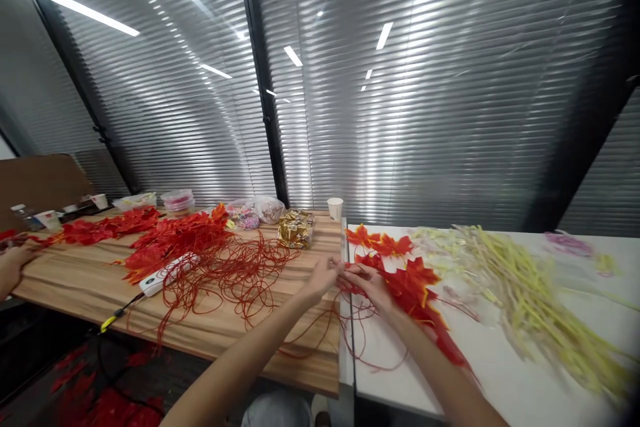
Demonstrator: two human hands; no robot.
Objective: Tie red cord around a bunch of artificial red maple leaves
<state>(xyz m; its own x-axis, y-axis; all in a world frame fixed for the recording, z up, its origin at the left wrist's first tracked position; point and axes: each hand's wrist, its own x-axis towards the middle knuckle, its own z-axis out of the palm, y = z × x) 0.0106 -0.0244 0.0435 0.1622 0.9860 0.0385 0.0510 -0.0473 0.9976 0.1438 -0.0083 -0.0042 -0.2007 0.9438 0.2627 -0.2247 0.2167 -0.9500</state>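
Note:
My left hand (323,277) and my right hand (369,283) meet over the seam between the wooden table (75,280) and the white table (525,373). Both are pinched on thin red strings (235,270) that trail from a tangle on the wooden table. Beside my right hand lies a heap of red and orange artificial maple leaves (407,277). More red leaves (170,237) are piled on the wooden table to the left.
Yellow-green artificial stems (525,287) spread over the white table. A white power strip (165,273), gold-wrapped items (296,228), plastic bags, tubs and a paper cup (335,208) sit on the wood. Another person's hand (13,267) is at far left. Red leaves lie on the floor.

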